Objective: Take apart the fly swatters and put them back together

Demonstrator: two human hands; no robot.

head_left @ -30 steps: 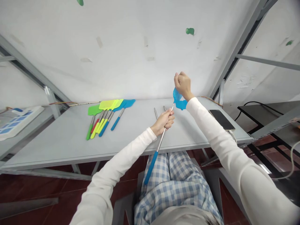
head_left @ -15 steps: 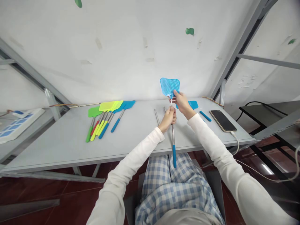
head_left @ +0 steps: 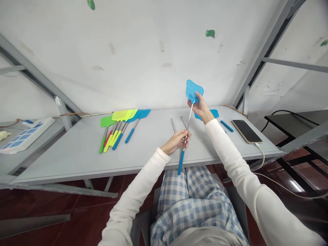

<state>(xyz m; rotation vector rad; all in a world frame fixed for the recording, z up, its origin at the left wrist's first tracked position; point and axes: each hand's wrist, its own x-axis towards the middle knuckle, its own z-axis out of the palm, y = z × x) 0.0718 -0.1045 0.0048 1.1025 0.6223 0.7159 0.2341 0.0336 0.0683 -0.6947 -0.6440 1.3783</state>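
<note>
A blue fly swatter (head_left: 190,118) with a metal shaft and blue grip is held tilted above the table's front part, its head up and to the right. My right hand (head_left: 200,106) pinches the lower edge of its perforated head. Farther down, my left hand (head_left: 179,140) has its fingers closed around the shaft, just above the blue grip. Two metal rods (head_left: 173,125) lie on the table behind my left hand, partly covered by it. Beyond my right wrist lies another blue swatter head (head_left: 214,113), and a loose blue grip (head_left: 227,126) rests to its right.
Several green, yellow and blue fly swatters (head_left: 120,128) lie grouped on the left of the grey table (head_left: 77,150). A phone (head_left: 246,131) with a white cable (head_left: 261,153) lies at the right. A power strip (head_left: 27,135) sits on the neighbouring left surface. A white wall stands behind.
The swatter has tilted, its head moving right and its grip moving left. My left hand has slid lower along the shaft, and more of the shaft shows between my hands.
</note>
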